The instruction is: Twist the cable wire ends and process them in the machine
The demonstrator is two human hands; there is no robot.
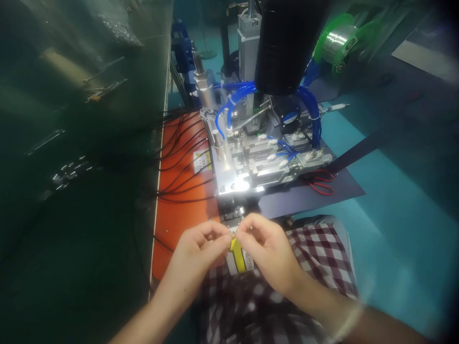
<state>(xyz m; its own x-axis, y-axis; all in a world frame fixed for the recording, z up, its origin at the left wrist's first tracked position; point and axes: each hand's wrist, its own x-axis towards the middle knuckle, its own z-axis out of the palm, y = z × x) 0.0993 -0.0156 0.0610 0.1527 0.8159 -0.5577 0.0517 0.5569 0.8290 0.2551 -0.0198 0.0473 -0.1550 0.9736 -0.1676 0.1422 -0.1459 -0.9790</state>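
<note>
My left hand and my right hand come together at the near end of a machine, thumbs and forefingers pinched. Between the fingertips is a tiny part that I cannot make out. Just beneath the fingers lies a white label with a yellow arrow. Directly beyond the fingertips is a dark metal track with small screws. Past it stands the bright metal machine, its slides and cylinders fed by blue air hoses.
Black cables cross the orange base plate on the left. A dark table with scattered small shiny parts lies further left. A green solder wire spool and a black hose hang above. Red wires lie at right.
</note>
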